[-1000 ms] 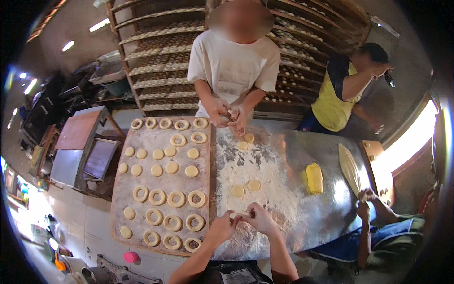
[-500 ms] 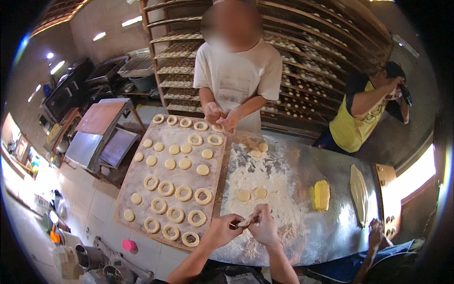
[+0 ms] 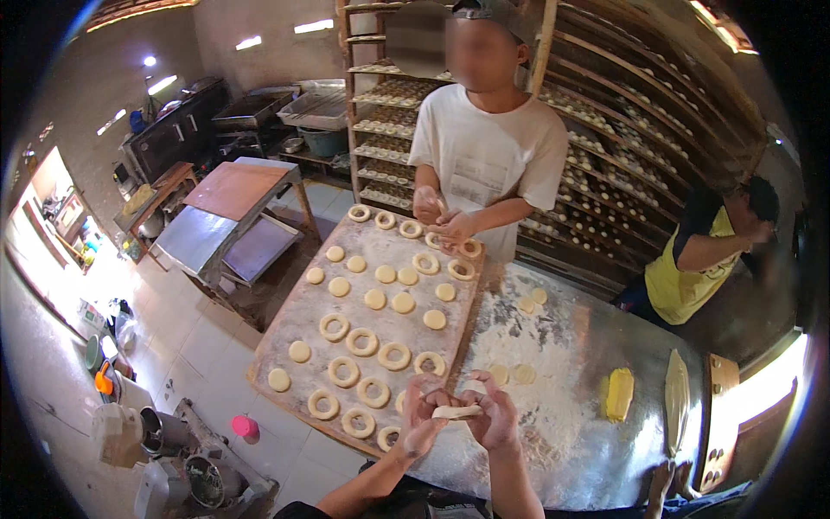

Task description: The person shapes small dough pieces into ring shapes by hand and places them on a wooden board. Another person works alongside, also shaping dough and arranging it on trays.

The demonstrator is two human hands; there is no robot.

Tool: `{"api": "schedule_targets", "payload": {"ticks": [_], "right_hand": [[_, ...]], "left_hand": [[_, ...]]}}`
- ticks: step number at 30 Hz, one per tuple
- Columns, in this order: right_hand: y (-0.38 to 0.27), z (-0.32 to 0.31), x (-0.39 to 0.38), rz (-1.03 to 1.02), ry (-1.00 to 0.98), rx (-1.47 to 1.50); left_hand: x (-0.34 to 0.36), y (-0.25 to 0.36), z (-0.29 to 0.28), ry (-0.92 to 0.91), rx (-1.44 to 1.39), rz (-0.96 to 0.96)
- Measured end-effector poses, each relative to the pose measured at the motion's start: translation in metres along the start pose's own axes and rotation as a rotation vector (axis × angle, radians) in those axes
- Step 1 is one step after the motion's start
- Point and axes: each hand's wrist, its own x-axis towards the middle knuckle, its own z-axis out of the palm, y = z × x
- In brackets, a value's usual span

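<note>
My left hand and my right hand pinch a small pale piece of dough between their fingers. They hold it up above the near edge of the work table, where the board meets the steel top. The wooden board lies to the left, dusted with flour and bearing rows of dough rings and flat dough rounds. My hands partly cover the nearest rings. Beyond them, a few dough rounds lie on the floured part of the steel table.
Across the board, a person in a white shirt works with both hands close together. A yellow block and a long dough strip lie right. Another person's hands touch the strip's near end. Racks of dough pieces stand behind.
The view has swung left, shifting the scene rightward. My hands have turned upward with the dough between them and stand closer to the board. The white-shirted person's hands have moved slightly apart.
</note>
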Motion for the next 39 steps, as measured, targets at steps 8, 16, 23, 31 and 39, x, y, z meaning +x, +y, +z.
{"api": "schedule_targets", "payload": {"ticks": [8,16,23,31,39], "right_hand": [[0.052,0.015,0.059,-0.140,-0.089,-0.585],[0.111,0.016,0.113,-0.015,0.047,-1.105],[0.148,0.055,0.170,0.040,0.069,-1.382],[0.173,0.091,0.228,0.024,-0.217,-1.268],[0.192,0.076,0.274,0.449,0.013,-0.782]], "left_hand": [[0.019,0.046,-0.044,0.053,1.373,-0.128],[0.041,0.095,-0.107,0.140,1.287,0.063],[0.064,0.134,-0.151,0.172,1.216,0.096],[0.088,0.170,-0.192,0.281,1.301,0.022],[0.106,0.191,-0.215,0.508,1.210,-0.193]]}}
